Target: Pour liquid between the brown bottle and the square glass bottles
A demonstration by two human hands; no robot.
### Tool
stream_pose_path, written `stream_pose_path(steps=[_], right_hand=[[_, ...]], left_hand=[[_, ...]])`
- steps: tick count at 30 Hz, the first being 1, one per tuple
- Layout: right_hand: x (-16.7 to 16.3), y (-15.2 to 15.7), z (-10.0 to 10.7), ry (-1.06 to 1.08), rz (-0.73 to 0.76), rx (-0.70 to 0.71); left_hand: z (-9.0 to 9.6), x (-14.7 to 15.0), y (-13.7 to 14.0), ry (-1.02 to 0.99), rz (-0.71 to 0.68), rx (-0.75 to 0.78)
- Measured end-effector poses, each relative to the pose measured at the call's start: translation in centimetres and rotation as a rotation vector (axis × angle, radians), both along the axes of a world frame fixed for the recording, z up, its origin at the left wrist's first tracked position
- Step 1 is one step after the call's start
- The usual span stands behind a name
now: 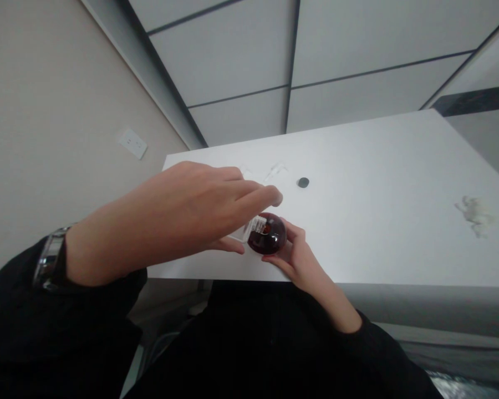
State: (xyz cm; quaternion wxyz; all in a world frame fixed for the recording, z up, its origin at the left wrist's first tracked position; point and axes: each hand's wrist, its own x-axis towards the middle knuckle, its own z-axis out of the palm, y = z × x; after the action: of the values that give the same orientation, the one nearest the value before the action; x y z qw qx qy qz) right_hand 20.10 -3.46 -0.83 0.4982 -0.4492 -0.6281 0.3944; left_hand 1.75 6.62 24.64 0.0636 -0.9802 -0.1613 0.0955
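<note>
My left hand (216, 202) reaches across from the left, its fingers closed around a clear, square-sided bottle (242, 234). This bottle is tipped to the right, and its ridged neck lies over the dark red round glass container (274, 241). Most of the clear bottle is hidden behind my fingers. From the right, my right hand (297, 255) wraps its fingers and thumb around the side of the round container, near the table's front edge. Whether the neck touches the container's opening I cannot tell.
Beyond my hands a small dark disc (303, 182) lies on the white table (382, 221). Left of it are clear, see-through pieces (277, 169). A crumpled whitish clump (475, 214) lies at the right. Cabinet panels (241, 66) stand behind, and a wall socket (133, 143) is at the left.
</note>
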Motion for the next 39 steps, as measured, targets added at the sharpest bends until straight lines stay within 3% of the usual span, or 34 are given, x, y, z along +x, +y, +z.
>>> stream_pose_path(steps=[9, 19, 27, 39], right_hand=[[0.1, -0.2, -1.1, -0.019, -0.012, 0.004], [0.0, 0.1, 0.1, 0.032, 0.009, -0.005], [0.0, -0.1, -0.6, 0.019, -0.008, -0.006], [-0.1, 0.2, 0.0, 0.073, 0.012, -0.018]], left_hand=[[0.2, 0.3, 0.0, 0.033, -0.031, -0.001], [0.3, 0.6, 0.1, 0.063, -0.045, 0.033], [0.3, 0.5, 0.1, 0.030, -0.028, 0.015], [0.3, 0.7, 0.0, 0.066, -0.029, 0.041]])
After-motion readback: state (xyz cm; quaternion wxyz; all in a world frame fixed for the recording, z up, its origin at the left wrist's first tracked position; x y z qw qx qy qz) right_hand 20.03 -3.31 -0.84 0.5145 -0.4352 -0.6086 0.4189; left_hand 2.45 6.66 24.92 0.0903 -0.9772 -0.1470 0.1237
